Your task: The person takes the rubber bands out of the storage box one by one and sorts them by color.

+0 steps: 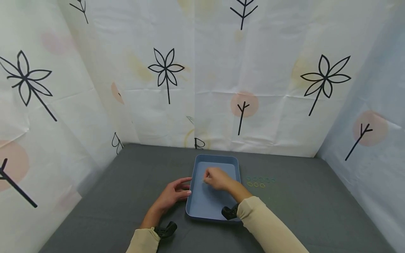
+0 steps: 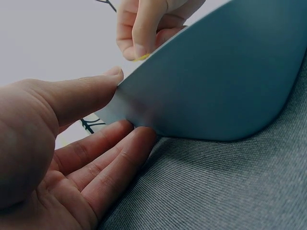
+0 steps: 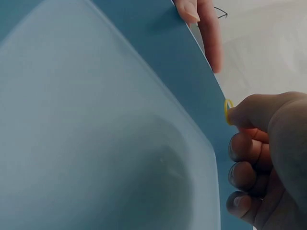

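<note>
A shallow blue tray (image 1: 202, 207) lies on the grey table. My left hand (image 1: 173, 194) is at its left long side, the thumb resting at the rim and the other fingertips touching the outer wall, all fairly straight. Over the tray, my right hand (image 1: 218, 178) pinches a small thin yellow ring (image 3: 228, 112) between thumb and forefinger, its other fingers curled. The same yellow ring (image 2: 142, 57) shows just past the tray's rim in the left wrist view. In the head view the hand hides it. The part of the tray under my right forearm is hidden.
Right of the tray lie three yellow rings (image 1: 256, 185) in a row, with several faint teal rings (image 1: 261, 179) in a row behind them. The grey table (image 1: 142, 161) ends at patterned white cloth walls (image 1: 215, 119) at the back and both sides.
</note>
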Action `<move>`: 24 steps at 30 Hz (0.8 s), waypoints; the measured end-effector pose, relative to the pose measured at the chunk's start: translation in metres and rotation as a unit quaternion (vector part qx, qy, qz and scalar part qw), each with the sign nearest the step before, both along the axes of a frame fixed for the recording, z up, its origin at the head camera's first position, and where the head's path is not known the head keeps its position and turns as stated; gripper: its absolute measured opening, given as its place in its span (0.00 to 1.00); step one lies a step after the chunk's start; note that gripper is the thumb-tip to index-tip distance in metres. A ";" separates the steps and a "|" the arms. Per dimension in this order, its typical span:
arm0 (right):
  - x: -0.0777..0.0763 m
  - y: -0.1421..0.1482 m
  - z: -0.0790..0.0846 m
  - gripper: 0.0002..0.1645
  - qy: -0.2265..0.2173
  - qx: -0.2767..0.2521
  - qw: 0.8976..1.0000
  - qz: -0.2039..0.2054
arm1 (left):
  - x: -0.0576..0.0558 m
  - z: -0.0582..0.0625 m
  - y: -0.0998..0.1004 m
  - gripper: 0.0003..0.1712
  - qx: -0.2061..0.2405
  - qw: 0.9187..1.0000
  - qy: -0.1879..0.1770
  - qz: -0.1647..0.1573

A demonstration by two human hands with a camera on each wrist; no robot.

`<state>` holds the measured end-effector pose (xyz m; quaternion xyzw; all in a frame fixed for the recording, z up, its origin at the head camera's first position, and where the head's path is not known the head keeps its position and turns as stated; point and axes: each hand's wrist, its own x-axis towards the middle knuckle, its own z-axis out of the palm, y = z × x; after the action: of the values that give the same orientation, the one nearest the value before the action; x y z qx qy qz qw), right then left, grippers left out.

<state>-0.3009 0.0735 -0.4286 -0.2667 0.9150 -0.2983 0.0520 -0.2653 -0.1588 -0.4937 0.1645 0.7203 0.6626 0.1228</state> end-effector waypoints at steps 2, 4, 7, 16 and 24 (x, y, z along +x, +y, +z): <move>0.000 0.004 -0.001 0.06 0.007 -0.005 1.000 0.001 | 0.000 0.000 0.000 0.34 0.002 1.000 -0.001 -0.001; 0.000 0.008 -0.001 0.05 0.011 -0.005 1.000 0.002 | 0.000 0.000 0.000 0.34 0.002 1.000 -0.001 -0.001; 0.000 0.013 -0.001 0.05 0.020 0.000 1.000 0.003 | 0.000 0.001 0.001 0.34 0.004 1.000 -0.001 -0.003; -0.001 0.031 0.002 0.05 0.036 0.007 0.999 -0.007 | 0.001 0.001 0.000 0.34 -0.001 1.000 0.003 -0.005; -0.001 0.046 0.005 0.05 0.055 0.016 0.998 -0.021 | 0.001 0.002 0.001 0.34 -0.003 1.000 -0.001 0.000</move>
<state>-0.3015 0.1193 -0.4240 -0.2625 0.9266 -0.2692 -0.0007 -0.2639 -0.1581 -0.4918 0.1637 0.7220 0.6607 0.1242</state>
